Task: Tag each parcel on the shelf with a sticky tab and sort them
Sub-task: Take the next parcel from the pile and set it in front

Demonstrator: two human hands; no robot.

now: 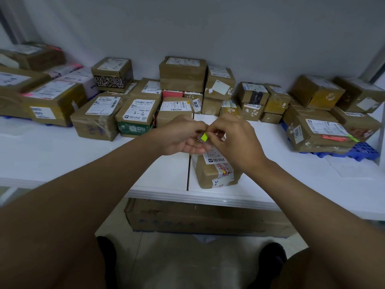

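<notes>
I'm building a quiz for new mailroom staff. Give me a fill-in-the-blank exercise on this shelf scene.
1. The sticky tab pinched between the left hand and right hand is ____ in colour.
2. The parcel lying alone below the hands sits near the shelf's ____ edge.
3. The parcel with the green printed side has ____ handwritten on its label.

Missing words: yellow-green; front; 3-3

Both hands meet over white shelf (291,184), just above small brown parcel (214,172) near front edge. Left hand (181,136) and right hand (233,140) pinch neon yellow-green sticky tab (204,136) between fingertips. Loads more taped boxes stacked along back wall (208,28); blue plastic pallet (362,151) under right pile. Big carton (198,217) on floor below.
</notes>
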